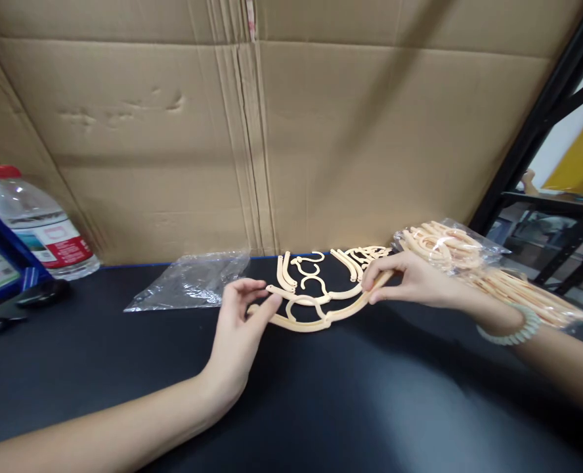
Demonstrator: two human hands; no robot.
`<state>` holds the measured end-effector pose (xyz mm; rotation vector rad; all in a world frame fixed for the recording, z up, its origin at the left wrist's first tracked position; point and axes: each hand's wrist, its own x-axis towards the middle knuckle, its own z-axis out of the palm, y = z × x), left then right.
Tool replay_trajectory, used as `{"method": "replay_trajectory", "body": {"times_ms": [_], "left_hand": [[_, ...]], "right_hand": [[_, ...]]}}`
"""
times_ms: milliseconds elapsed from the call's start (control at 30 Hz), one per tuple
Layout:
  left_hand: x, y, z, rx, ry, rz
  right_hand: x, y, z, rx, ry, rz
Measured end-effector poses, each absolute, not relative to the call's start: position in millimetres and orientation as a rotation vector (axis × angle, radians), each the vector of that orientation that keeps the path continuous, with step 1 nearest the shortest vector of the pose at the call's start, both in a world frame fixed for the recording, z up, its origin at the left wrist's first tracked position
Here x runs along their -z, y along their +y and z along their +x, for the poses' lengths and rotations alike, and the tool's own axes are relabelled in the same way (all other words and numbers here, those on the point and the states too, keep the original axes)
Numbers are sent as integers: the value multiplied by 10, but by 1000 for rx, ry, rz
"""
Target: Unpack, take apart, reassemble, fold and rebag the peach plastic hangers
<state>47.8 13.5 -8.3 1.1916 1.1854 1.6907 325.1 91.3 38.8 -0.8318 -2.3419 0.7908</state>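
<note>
A cream plastic hanger (316, 314) lies curved just above the black table (321, 407). My left hand (239, 328) pinches its left end between thumb and fingers. My right hand (412, 281), with a pale bead bracelet on the wrist, grips its right end. Behind the hanger, loose cream hanger parts (321, 266), curved arms and hooks, are spread on the table.
A clear bag full of cream hangers (473, 263) lies at the right, beside my right hand. An empty clear plastic bag (193, 279) lies at the left. A water bottle (38, 226) and a blue box stand far left. A cardboard wall (272, 131) closes the back.
</note>
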Motion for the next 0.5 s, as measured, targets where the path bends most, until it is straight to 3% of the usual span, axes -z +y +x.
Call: {"method": "replay_trajectory", "body": {"times_ms": [167,367,500], "left_hand": [[49,120,394,-1763,1325,1654],[26,21,462,-1121,1227,2527],[78,37,462,-862,1300,2732]], "right_hand": [[-343,996,3314,-520,-2557,-793],[-280,955,3260,-442,-2704,-819],[-263,980,3275,-377,-2740,-887]]}}
